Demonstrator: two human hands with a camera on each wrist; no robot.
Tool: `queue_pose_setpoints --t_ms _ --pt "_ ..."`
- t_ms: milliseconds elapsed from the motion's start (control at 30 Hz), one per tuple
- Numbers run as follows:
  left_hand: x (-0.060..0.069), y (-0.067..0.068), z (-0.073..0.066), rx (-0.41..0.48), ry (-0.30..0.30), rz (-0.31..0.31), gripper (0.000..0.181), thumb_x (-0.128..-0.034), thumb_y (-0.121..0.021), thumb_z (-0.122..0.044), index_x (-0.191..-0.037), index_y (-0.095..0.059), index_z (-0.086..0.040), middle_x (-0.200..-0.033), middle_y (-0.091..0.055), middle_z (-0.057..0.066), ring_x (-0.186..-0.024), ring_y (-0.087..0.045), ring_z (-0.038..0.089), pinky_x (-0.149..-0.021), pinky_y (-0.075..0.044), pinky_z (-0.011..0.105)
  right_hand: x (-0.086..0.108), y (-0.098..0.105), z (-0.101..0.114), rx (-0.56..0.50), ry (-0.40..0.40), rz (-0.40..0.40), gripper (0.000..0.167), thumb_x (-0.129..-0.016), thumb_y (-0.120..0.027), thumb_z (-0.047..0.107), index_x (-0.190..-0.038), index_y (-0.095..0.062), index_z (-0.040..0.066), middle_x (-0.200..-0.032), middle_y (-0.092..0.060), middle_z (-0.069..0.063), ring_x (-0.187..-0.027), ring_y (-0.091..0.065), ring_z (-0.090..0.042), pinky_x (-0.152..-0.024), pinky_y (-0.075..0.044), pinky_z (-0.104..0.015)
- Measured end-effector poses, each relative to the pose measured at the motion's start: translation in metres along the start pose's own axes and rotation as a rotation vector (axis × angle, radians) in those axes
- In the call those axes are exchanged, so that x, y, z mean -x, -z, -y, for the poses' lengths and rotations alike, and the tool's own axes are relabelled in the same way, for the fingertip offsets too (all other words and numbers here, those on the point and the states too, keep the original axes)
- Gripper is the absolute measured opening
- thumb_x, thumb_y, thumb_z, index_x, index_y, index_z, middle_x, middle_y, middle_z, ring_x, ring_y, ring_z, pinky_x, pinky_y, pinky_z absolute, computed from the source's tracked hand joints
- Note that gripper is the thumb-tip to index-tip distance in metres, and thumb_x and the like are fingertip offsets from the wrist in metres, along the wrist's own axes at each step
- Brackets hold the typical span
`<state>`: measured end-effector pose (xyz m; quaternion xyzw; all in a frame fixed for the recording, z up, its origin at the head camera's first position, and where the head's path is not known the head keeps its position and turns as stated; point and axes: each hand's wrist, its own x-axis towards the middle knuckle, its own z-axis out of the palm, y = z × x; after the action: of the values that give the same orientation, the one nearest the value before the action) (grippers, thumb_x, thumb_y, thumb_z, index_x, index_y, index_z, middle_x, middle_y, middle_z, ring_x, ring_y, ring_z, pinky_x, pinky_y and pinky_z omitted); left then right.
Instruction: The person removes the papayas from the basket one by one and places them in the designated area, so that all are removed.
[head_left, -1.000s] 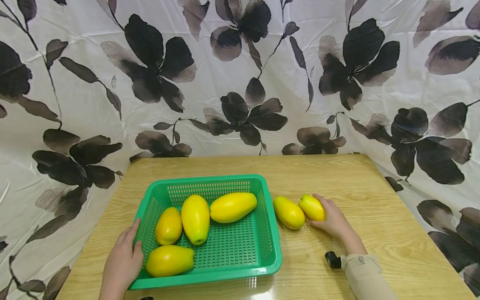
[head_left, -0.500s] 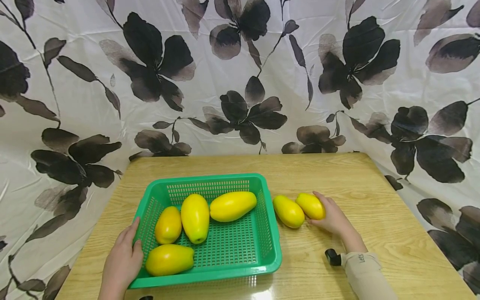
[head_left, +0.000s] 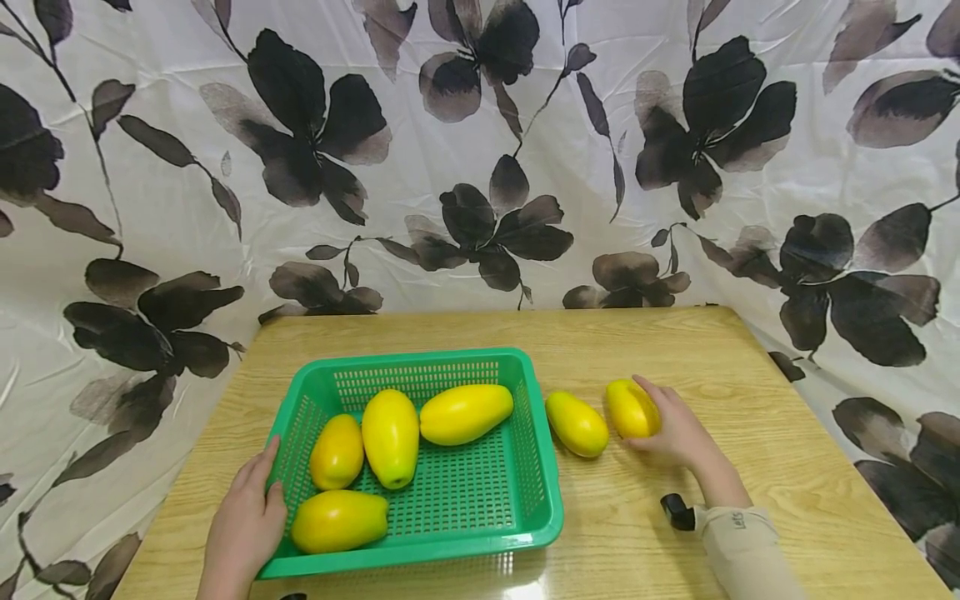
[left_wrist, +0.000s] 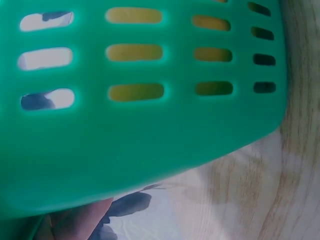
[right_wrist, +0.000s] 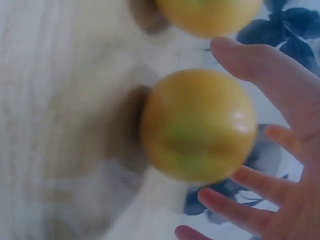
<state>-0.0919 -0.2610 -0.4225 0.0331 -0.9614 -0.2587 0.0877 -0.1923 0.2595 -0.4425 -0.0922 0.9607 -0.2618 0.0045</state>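
Observation:
At its left edge, the green basket (head_left: 555, 500) is gripped by my left hand (head_left: 246, 521). In the left wrist view, part of that hand (left_wrist: 80, 220) shows below the basket wall (left_wrist: 125, 130). Several yellow mangoes lie inside, one (head_left: 465, 414) near the back right. Outside, a mango (head_left: 577, 425) lies by the basket's right wall. My right hand (head_left: 682, 433) is at another mango (head_left: 632, 408) farther right. In the right wrist view, its thumb stands apart from this mango (right_wrist: 197, 125), its fingers spread beside it; fingertip contact is unclear.
The wooden table (head_left: 795, 467) extends around the basket, with its back edge against a floral cloth (head_left: 562, 208). A black device (head_left: 677, 512) is at the right sleeve cuff (head_left: 738, 529).
The right-hand mango has turned and shifted slightly right, leaving a gap beside its neighbour. My right hand has moved a little right. My left hand and the basket look still.

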Motion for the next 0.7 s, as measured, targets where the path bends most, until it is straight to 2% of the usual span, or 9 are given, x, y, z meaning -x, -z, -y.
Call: queue_pose_setpoints --t_ms 400,700 --pt "0.0 -0.001 0.002 -0.006 0.0 -0.003 0.053 -0.0898 -0.039 0.0 -0.141 -0.026 0.004 -0.128 -0.036 0.035 -0.109 -0.04 0.055 -0.081 -0.036 0.066 -0.006 0.022 0.042 0.033 0.174 -0.078 0.09 -0.071 -0.078 0.031 -0.143 -0.029 0.01 -0.134 -0.036 -0.025 -0.119 -0.037 -0.045 -0.092 -0.034 -0.061" --pt "-0.001 0.0 0.001 -0.005 0.018 0.016 0.054 -0.0902 -0.039 -0.002 -0.142 -0.025 0.003 -0.129 -0.034 0.035 -0.111 -0.038 0.055 -0.083 -0.034 0.066 -0.014 0.032 0.079 0.059 0.27 -0.09 0.087 -0.072 -0.077 0.035 -0.142 -0.032 0.013 -0.136 -0.038 -0.019 -0.121 -0.038 -0.04 -0.095 -0.034 -0.057"
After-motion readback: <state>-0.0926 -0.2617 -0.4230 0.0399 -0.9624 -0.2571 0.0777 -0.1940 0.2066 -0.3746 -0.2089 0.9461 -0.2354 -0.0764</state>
